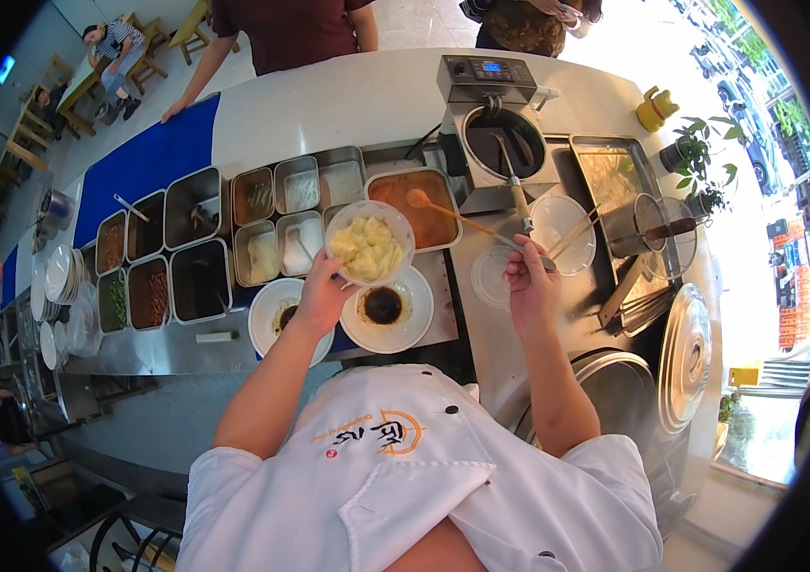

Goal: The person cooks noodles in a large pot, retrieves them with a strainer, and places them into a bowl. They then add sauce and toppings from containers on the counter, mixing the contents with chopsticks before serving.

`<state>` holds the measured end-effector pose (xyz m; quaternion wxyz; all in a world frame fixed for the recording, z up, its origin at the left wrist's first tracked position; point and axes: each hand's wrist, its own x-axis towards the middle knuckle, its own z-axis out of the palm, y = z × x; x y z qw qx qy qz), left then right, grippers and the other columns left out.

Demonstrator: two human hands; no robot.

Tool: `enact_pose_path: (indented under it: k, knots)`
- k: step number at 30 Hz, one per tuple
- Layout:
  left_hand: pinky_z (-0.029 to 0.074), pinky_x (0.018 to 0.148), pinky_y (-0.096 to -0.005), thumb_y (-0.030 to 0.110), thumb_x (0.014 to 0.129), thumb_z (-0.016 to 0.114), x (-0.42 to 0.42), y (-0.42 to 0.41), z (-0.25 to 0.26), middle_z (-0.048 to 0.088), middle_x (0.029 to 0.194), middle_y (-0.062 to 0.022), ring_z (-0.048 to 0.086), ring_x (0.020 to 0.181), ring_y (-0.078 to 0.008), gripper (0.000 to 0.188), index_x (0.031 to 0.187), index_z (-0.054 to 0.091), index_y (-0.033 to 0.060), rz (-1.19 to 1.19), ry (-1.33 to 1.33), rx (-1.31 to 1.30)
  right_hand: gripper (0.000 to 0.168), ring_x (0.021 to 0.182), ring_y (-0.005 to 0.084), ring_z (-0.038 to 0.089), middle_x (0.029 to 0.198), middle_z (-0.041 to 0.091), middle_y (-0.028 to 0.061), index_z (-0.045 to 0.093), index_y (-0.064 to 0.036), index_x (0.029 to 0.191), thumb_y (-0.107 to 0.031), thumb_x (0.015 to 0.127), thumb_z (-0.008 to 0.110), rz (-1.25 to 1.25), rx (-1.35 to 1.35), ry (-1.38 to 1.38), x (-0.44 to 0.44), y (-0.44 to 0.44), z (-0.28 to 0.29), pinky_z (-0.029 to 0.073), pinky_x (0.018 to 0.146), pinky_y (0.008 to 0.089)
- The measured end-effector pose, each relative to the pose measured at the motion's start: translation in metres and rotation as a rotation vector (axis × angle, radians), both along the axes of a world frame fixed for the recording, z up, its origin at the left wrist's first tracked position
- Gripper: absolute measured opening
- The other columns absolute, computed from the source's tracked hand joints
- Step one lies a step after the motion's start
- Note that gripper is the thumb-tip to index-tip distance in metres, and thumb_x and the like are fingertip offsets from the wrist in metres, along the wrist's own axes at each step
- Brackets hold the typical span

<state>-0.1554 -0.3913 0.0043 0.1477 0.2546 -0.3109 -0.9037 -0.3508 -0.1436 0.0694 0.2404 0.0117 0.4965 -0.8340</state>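
Observation:
My left hand point(325, 299) holds a clear plastic bowl point(407, 259) by its side. Pale yellow-green filled dumplings point(367, 247) fill it. Below are two white bowls: the right one point(420, 314) has a pool of dark sauce point(383, 306), and the left one point(260, 325), also with dark sauce, is partly hidden by my forearm. My right hand point(533, 282) grips the handle end of a long ladle point(465, 222). The ladle's head lies in orange-red sauce point(430, 223) in a metal tray point(459, 232). A clear plastic lid point(489, 277) lies left of that hand.
Beyond stands a round countertop cooker point(487, 80) with a wooden-handled tool in its pot. A white bowl point(568, 266) with chopsticks is near my right hand. Metal ingredient pans point(194, 187) line the left; a strainer point(662, 232) and pot lid point(685, 357) are right. People stand across the counter.

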Motion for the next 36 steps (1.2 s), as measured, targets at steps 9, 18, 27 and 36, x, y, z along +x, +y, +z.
enact_pose_path:
  k: [9,18,27,36]
  knots:
    - [0.045,0.101,-0.0481,0.023,0.093,0.051,-0.001,-0.011,0.009,0.049,0.131,-0.0106,0.053,0.119,-0.0284,0.042,0.131,0.039,0.0092,-0.061,-0.016,0.011,0.022,0.067,0.0118,0.059,0.083,0.064,0.006,0.063,0.001,0.111,-0.015,0.096,0.058,0.205,0.037,0.028,0.025,0.006,0.014,0.05,0.059,0.0266]
    - [0.039,0.11,-0.0467,0.034,0.093,0.053,-0.003,-0.018,0.003,0.045,0.141,-0.0112,0.047,0.129,-0.0284,0.06,0.143,0.034,0.0085,-0.172,0.033,0.003,0.018,0.072,0.0142,0.063,0.089,0.065,0.0073,0.066,0.001,0.108,0.0,0.092,0.057,0.409,0.411,0.824,0.049,-0.006,0.03,0.052,0.064,0.0268]
    - [0.032,0.114,-0.0468,0.028,0.09,0.055,0.006,-0.013,0.007,0.041,0.146,-0.0084,0.039,0.136,-0.0264,0.064,0.146,0.029,0.0094,-0.116,0.1,0.025,0.027,0.07,0.0229,0.063,0.087,0.065,0.0094,0.071,-0.005,0.104,0.005,0.081,0.064,0.268,0.505,1.327,0.048,-0.005,0.042,0.051,0.062,0.0301]
    - [0.033,0.11,-0.0444,0.028,0.09,0.053,0.036,-0.013,0.012,0.043,0.144,-0.0069,0.04,0.134,-0.0248,0.06,0.144,0.034,0.0105,-0.034,0.059,-0.03,0.034,0.086,0.0294,0.063,0.097,0.061,0.0117,0.063,-0.006,0.116,-0.003,0.082,0.063,0.394,0.795,1.389,0.014,-0.042,-0.089,0.053,0.07,0.0378]
